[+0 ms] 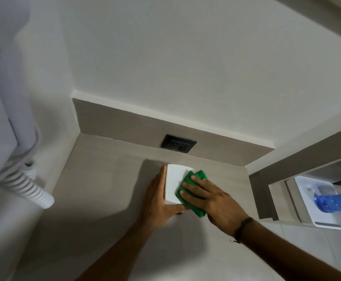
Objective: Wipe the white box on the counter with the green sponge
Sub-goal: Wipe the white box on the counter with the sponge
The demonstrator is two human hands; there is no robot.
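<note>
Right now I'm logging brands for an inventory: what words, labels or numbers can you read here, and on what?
Nothing can be quoted.
Dark lettering on the wall dryer: too blurred to read.
Pale marks on the black socket: unreadable.
No text shows on the white box, green sponge or blue bottle.

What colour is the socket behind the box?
The socket is black; the head view shows it best.

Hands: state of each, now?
Left hand: open, fingers flat against the white box side.
Right hand: open, pressing the green sponge on the box.
</note>
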